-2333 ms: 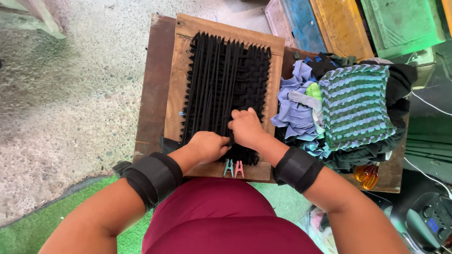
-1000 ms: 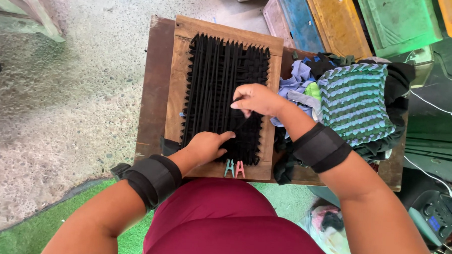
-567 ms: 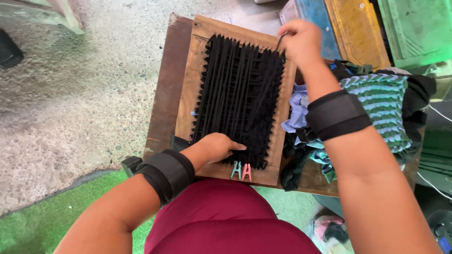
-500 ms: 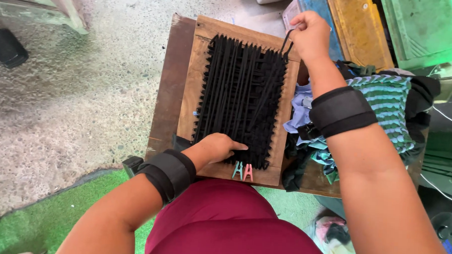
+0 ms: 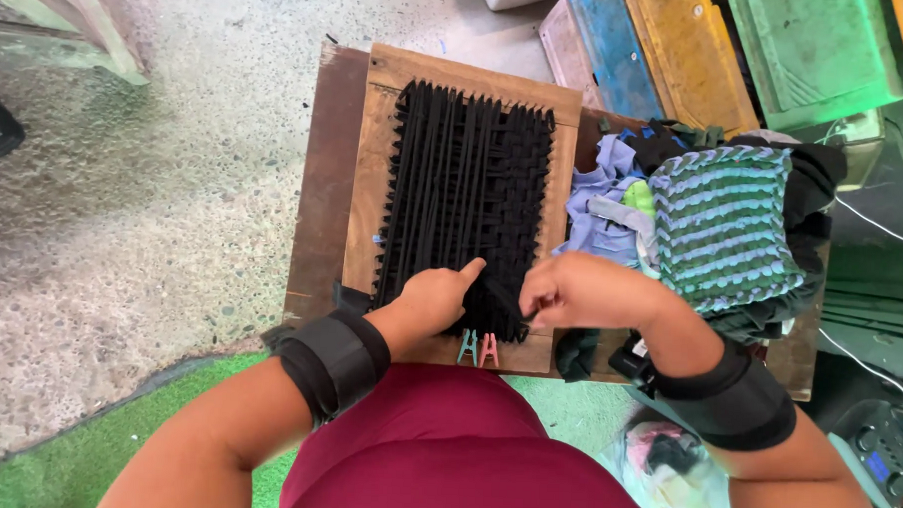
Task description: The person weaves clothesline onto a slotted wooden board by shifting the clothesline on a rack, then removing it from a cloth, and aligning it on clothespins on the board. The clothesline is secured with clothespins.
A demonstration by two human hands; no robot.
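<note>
A wooden frame loom (image 5: 364, 191) lies on a small brown table (image 5: 319, 179), strung with black fabric strips (image 5: 464, 184) partly woven at the right. My left hand (image 5: 435, 296) rests on the near end of the strips with the index finger pointing out. My right hand (image 5: 575, 288) is at the loom's near right corner, fingers pinched on a black strip (image 5: 505, 298). Both wrists wear black bands.
Two small clothes pegs (image 5: 478, 348), teal and pink, are clipped to the loom's near edge. A green-and-blue woven mat (image 5: 723, 223) and loose cloth scraps (image 5: 603, 204) pile on the table's right. Coloured crates (image 5: 679, 47) stand behind. Pebbled floor lies to the left.
My right hand came back from the loom's far right corner to the near edge, now pinching a black strip. My left hand stayed at the near end and extended its index finger.
</note>
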